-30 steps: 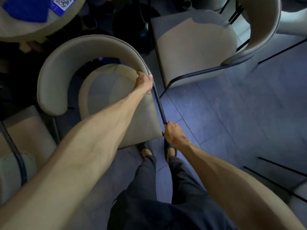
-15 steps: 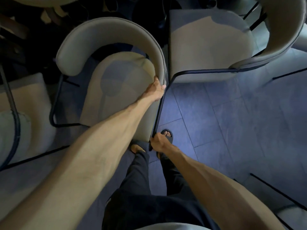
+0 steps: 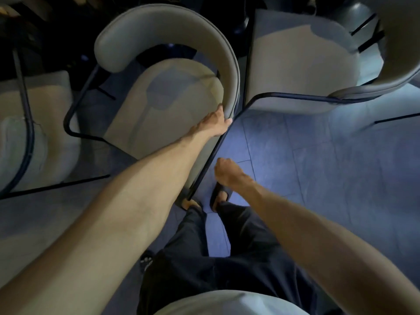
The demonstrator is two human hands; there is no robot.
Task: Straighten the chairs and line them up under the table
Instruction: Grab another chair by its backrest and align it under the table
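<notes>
A beige chair with a curved padded backrest and thin black metal frame stands just ahead of me. My left hand grips the right end of its backrest, where the black arm rail begins. My right hand hovers just right of the lower part of that rail, fingers loosely curled, holding nothing. A second matching chair stands directly to the right, its frame almost touching the first. The table is out of view; only darkness shows beyond the chairs.
A third beige chair with a black frame sits at the left edge. Grey-blue floor tiles spread to the right. My legs and sandalled feet stand close to the chair's front leg.
The chair has slid forward toward the dark space under the table. My right hand has let go of the black rail and drawn to the right. My left hand keeps its grip.
</notes>
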